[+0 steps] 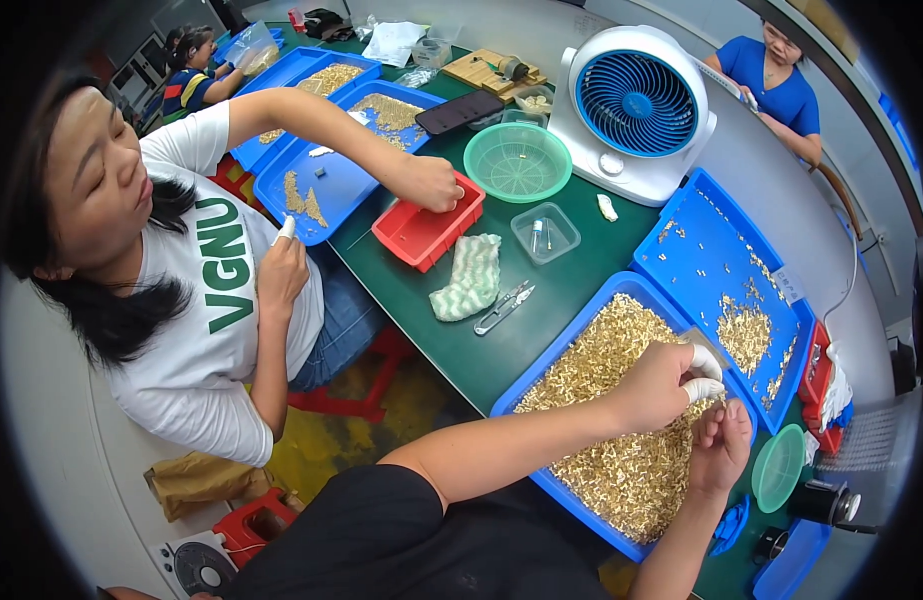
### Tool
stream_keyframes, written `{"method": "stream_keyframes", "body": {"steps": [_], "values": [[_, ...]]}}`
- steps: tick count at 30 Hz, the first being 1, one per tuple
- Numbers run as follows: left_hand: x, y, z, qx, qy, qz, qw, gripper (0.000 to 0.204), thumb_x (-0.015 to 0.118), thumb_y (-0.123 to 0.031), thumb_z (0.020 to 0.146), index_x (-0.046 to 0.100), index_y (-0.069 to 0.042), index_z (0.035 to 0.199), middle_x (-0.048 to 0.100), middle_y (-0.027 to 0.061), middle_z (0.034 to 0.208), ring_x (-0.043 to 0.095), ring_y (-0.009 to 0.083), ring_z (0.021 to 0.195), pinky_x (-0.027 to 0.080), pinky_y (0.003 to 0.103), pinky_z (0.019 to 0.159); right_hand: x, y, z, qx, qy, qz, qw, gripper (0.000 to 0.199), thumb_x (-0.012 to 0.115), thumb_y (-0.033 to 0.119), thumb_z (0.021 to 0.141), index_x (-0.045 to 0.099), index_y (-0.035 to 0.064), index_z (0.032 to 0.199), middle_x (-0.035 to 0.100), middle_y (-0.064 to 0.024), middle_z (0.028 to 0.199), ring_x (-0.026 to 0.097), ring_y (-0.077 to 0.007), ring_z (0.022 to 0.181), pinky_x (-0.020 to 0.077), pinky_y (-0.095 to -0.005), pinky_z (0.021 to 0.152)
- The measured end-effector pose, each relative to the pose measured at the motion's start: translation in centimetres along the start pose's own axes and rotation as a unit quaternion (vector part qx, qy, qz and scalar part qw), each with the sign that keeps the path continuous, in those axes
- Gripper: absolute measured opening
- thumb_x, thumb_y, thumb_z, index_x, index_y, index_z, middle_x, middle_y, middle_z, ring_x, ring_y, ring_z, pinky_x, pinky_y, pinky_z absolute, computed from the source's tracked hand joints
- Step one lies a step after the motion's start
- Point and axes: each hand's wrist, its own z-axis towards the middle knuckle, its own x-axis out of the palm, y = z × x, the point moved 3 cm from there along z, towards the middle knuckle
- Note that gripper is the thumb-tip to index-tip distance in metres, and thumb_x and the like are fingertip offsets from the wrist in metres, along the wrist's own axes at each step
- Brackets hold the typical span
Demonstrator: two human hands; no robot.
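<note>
My left hand point(667, 390) hangs over a blue tray point(607, 530) heaped with small brass-coloured metal pieces point(607, 350). White coverings wrap its thumb and a finger, and these are pinched together. Close beside it, on the right, my right hand point(720, 445) has its fingers curled in with the tips drawn together. Whatever lies between the fingertips of either hand is too small to make out. Beyond them, a second blue tray point(697, 225) carries a looser pile of similar pieces point(744, 335).
On the green table lie thread snips point(504, 309), a pale green-white cloth point(467, 280), a clear container point(546, 235) and a green basket point(518, 165). A white fan point(637, 100) stands behind. At left, a co-worker's hand point(427, 184) reaches into a red box point(422, 245). Another green basket point(779, 470) sits at right.
</note>
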Motion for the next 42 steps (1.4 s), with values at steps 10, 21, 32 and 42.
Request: {"method": "stream_keyframes", "body": {"steps": [10,21,32,42], "values": [[-0.1,-0.1,-0.1,0.004,0.008,0.016,1.000,0.008,0.063,-0.004,0.086,0.064,0.001,0.092,0.068,0.0088,0.082,0.063,0.0122,0.077,0.050,0.027,0.070,0.1,0.1,-0.1,-0.015,-0.011,-0.024,1.000,0.010,0.054,0.014,0.091,0.048,0.0067,0.087,0.050,-0.0014,0.073,0.040,-0.0073,0.055,0.0300,-0.0207,0.050],[0.1,-0.5,0.2,-0.034,0.019,0.039,0.999,0.009,0.062,-0.001,0.085,0.066,0.001,0.093,0.068,0.0065,0.085,0.061,0.0096,0.079,0.050,0.026,0.071,-0.1,0.5,-0.2,-0.038,-0.054,-0.094,0.993,0.015,0.058,0.018,0.091,0.054,0.0063,0.083,0.055,-0.0005,0.068,0.046,-0.0065,0.055,0.0347,-0.0187,0.049],[-0.1,0.1,-0.2,-0.038,-0.018,0.067,0.997,0.008,0.067,0.001,0.083,0.067,0.001,0.090,0.067,0.0049,0.084,0.061,0.0089,0.078,0.049,0.024,0.070,0.7,0.1,-0.2,0.006,-0.087,-0.116,0.989,0.018,0.058,0.020,0.092,0.058,0.0060,0.080,0.057,-0.0013,0.066,0.048,-0.0066,0.054,0.0371,-0.0195,0.049],[-0.2,0.5,-0.1,-0.066,0.012,0.025,0.997,0.012,0.068,0.004,0.080,0.068,0.002,0.092,0.069,0.0070,0.086,0.064,0.0109,0.077,0.052,0.025,0.072,0.6,0.8,-0.3,0.027,-0.046,-0.143,0.988,0.024,0.055,0.021,0.093,0.059,0.0049,0.076,0.057,-0.0006,0.063,0.049,-0.0050,0.053,0.0381,-0.0187,0.049]]}}
